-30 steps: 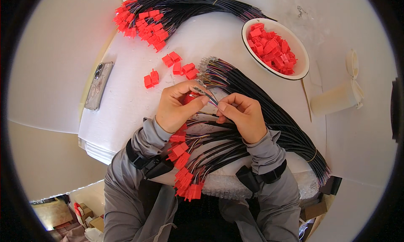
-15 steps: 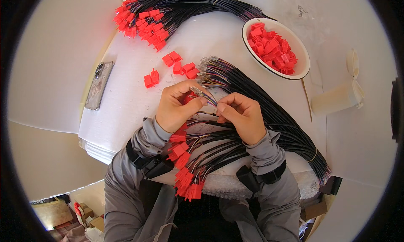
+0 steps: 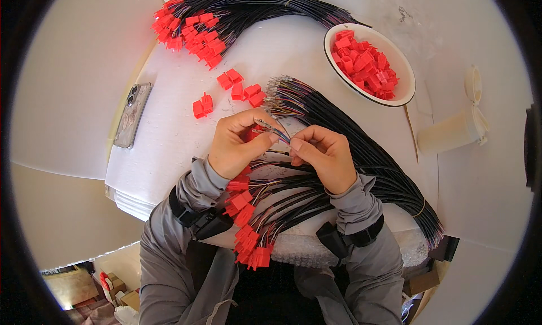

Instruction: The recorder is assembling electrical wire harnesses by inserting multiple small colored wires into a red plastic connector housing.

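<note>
Thin coloured wires [image 3: 280, 134] with metal terminals at their ends fan out between my two hands. My left hand [image 3: 238, 144] is closed, thumb and fingers on the wires near their tips. Part of a red connector housing [image 3: 252, 134] shows in the left palm. My right hand [image 3: 326, 155] pinches the same wires where they leave the cable's sheath. Under both hands lies a thick bundle of black cables [image 3: 361, 138]. Below my left hand, several cables end in red housings [image 3: 240, 202] near the table's front edge.
Loose red housings [image 3: 230, 79] lie beyond my left hand. A white bowl [image 3: 404, 93] of red housings stands far right, beside a thin stick [image 3: 411, 134] and a cream cup [image 3: 447, 134]. A phone [image 3: 132, 116] lies left; another cable bundle [image 3: 254, 4] is at the back.
The wire tips at my left fingers have shifted and spread slightly, one standing apart from the others. Both hands stay in nearly the same place.
</note>
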Motion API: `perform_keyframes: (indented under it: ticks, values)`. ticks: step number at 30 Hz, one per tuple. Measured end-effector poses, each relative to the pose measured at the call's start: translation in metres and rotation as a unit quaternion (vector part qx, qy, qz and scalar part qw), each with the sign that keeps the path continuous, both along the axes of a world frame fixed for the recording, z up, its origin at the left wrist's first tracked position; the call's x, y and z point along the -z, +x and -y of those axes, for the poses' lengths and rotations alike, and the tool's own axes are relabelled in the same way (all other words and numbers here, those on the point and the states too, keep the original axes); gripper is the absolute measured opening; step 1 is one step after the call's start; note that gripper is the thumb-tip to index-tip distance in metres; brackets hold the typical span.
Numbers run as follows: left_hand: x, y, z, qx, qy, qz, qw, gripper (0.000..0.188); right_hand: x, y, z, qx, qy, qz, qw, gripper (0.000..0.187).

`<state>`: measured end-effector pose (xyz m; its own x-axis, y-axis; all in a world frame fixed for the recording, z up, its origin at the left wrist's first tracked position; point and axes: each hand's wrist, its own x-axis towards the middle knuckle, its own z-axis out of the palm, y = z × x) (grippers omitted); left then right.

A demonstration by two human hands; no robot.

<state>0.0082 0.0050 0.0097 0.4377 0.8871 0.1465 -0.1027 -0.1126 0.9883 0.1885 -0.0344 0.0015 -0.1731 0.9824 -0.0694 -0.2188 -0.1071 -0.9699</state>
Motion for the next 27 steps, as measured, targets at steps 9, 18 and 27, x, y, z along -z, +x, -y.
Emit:
perform_keyframes:
  ticks: [9, 18, 27]
  values:
    - [0.0006, -0.0024, -0.001, 0.004, 0.019, -0.017, 1.0, 0.012, -0.001, -0.0003, 0.0, -0.002, -0.005, 0.005, 1.0, 0.014]
    - [0.0027, -0.0029, -0.0043, 0.028, 0.093, -0.02, 0.995, 0.017, -0.0011, 0.0003, 0.0003, -0.007, -0.007, 0.012, 1.0, 0.014]
    - [-0.0023, -0.0026, -0.0015, 0.04, 0.037, -0.017, 0.998, 0.019, -0.0001, 0.0014, 0.0004, -0.026, 0.02, 0.026, 0.999, 0.018]
